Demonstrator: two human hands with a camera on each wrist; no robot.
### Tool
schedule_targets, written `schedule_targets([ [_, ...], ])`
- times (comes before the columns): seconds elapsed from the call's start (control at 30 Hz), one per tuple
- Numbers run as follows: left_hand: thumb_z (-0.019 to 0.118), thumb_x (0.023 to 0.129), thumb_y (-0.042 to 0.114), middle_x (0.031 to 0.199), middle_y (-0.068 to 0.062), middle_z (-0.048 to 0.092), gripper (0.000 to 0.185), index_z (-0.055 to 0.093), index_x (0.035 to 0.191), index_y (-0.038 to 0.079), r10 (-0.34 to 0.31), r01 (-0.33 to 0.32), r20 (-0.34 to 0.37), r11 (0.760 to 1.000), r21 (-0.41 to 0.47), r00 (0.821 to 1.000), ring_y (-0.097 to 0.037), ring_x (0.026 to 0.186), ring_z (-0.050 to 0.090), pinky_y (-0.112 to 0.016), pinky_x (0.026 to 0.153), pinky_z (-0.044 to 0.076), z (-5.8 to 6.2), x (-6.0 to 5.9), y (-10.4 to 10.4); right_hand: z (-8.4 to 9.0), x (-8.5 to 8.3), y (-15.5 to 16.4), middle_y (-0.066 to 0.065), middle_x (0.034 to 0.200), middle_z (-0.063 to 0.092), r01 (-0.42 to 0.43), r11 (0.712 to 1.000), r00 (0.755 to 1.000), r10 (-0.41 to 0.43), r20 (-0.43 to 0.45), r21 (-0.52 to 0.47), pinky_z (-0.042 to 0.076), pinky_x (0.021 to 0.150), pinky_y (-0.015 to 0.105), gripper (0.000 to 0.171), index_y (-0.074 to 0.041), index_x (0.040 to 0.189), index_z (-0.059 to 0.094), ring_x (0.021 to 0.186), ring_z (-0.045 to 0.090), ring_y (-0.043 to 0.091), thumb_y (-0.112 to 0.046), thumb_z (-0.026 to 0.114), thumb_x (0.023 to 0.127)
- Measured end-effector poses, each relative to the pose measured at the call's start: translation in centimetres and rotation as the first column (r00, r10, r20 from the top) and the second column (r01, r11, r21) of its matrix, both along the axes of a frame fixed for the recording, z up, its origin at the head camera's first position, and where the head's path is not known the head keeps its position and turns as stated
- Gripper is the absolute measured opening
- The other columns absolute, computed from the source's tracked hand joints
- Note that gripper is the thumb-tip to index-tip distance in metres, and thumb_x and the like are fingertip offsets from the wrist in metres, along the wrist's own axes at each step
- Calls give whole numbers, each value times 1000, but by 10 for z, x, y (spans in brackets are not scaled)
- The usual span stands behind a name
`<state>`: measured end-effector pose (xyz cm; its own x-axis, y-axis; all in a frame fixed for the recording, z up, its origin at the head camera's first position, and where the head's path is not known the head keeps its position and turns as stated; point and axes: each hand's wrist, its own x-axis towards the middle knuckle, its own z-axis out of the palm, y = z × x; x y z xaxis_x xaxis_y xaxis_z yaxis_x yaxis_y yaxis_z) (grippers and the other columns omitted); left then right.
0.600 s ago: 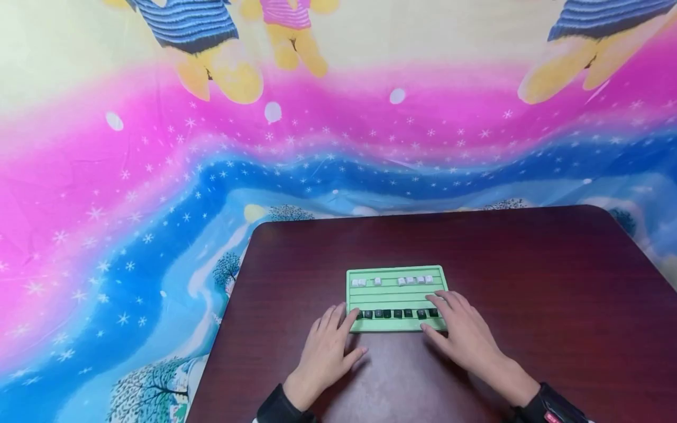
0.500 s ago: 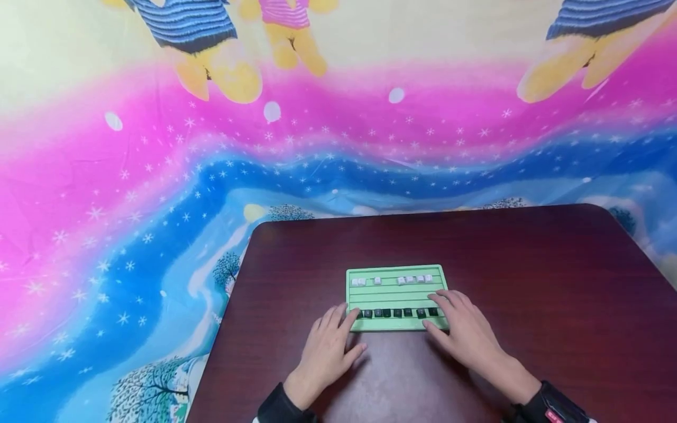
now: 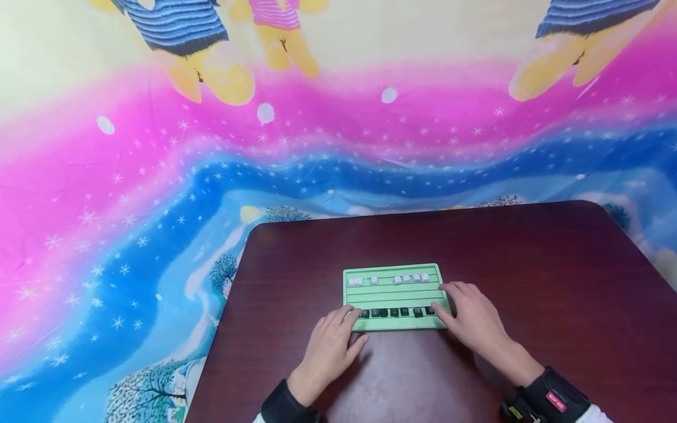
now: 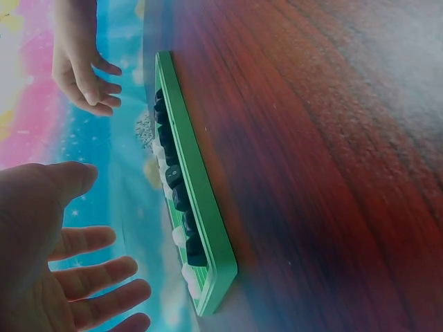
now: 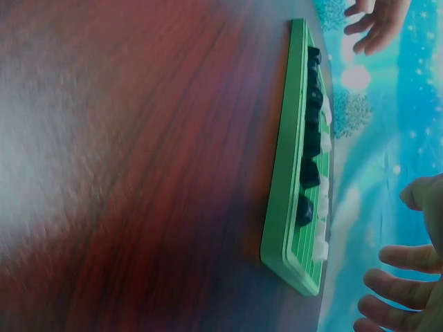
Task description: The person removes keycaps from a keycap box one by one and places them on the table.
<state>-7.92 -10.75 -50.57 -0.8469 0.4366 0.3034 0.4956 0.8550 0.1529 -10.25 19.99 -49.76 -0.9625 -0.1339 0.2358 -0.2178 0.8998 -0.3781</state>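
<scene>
A green tray point(image 3: 391, 298) with raised ridges lies on the table. White keycaps point(image 3: 374, 281) stand in its far row, with a gap on either side of a lone one. Black keycaps point(image 3: 394, 312) fill the near row. My left hand point(image 3: 328, 348) hovers by the tray's near left corner, fingers spread and holding nothing. By the right edge is my right hand point(image 3: 476, 317), also free of any object, its thumb overlapping the last black keycap in the head view. Both wrist views show relaxed fingers raised apart from the tray.
The dark red-brown wooden table point(image 3: 529, 264) has rounded far corners. Behind it hangs a printed cloth point(image 3: 338, 129) in pink, blue and cream. Black bands point(image 3: 555, 393) wrap both wrists.
My right hand has drawn outward to the right, uncovering more of the tray's right edge. My left hand shifts only slightly. The head view has turned a little; the keycaps keep their arrangement.
</scene>
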Motion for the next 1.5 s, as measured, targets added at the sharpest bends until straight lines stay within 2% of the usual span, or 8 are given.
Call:
schedule_targets([
  [0.13, 74, 90, 43, 126, -2, 67, 48, 63, 129, 17, -10, 11, -28, 1000, 13, 1000, -19, 113, 66, -38, 86, 55, 0, -2, 3, -1, -7, 5, 22, 117, 69, 1, 1000, 1000, -1, 6, -8, 51, 90, 56, 46, 2, 121, 68, 111, 62, 40, -32, 73, 91],
  [0.37, 74, 91, 41, 120, 0, 69, 44, 66, 126, 15, -35, 35, -23, 999, 9, 999, -17, 105, 67, -36, 85, 55, 4, -5, 10, -3, -18, 10, 23, 114, 69, 27, 1000, 998, -27, 63, -12, 52, 83, 54, 43, 2, 118, 69, 104, 63, 39, -33, 71, 92],
  [0.5, 73, 91, 41, 118, 0, 70, 43, 66, 125, 16, -43, 43, -26, 999, 0, 999, -16, 102, 67, -35, 83, 55, 4, -6, 13, -6, -25, 13, 18, 102, 70, 38, 999, 996, -36, 78, -12, 51, 73, 47, 34, 0, 110, 70, 90, 62, 32, -30, 69, 93],
  [0.63, 74, 91, 39, 115, 1, 71, 41, 67, 123, 16, -51, 51, -21, 999, -7, 998, -16, 103, 68, -34, 81, 54, 3, -7, 16, -8, -31, 15, 11, 88, 66, 36, 999, 996, -36, 82, -6, 44, 65, 39, 25, -3, 99, 68, 78, 56, 26, -27, 67, 94],
  [0.77, 74, 91, 39, 114, 1, 71, 40, 68, 122, 16, -61, 60, -13, 998, -13, 998, -16, 103, 69, -33, 80, 54, 3, -9, 20, -11, -36, 16, 7, 78, 61, 30, 999, 996, -31, 83, 12, 38, 61, 34, 22, -5, 91, 66, 71, 51, 23, -26, 67, 94],
  [1.07, 74, 90, 40, 111, 2, 71, 41, 69, 122, 15, -68, 68, -36, 998, -15, 997, -14, 94, 68, -30, 74, 53, 5, -10, 26, -21, -44, 21, 0, 61, 42, 40, 999, 991, -43, 130, 27, 26, 48, 28, 30, -12, 74, 51, 52, 37, 15, -26, 66, 95],
  [1.27, 73, 91, 40, 110, 2, 71, 39, 69, 120, 15, -78, 78, -30, 997, -16, 996, -14, 96, 68, -31, 78, 54, 4, -10, 32, -26, -45, 23, -1, 60, 37, 38, 999, 987, -43, 154, 34, 23, 47, 29, 34, -14, 69, 44, 52, 34, 14, -23, 64, 95],
  [1.5, 73, 91, 40, 109, 4, 72, 36, 69, 118, 17, -104, 103, -40, 994, -20, 994, -13, 95, 68, -31, 82, 55, 3, -10, 38, -33, -48, 22, -3, 57, 36, 38, 999, 972, -41, 234, 17, 23, 47, 29, 35, -15, 64, 42, 50, 34, 14, -20, 59, 94],
])
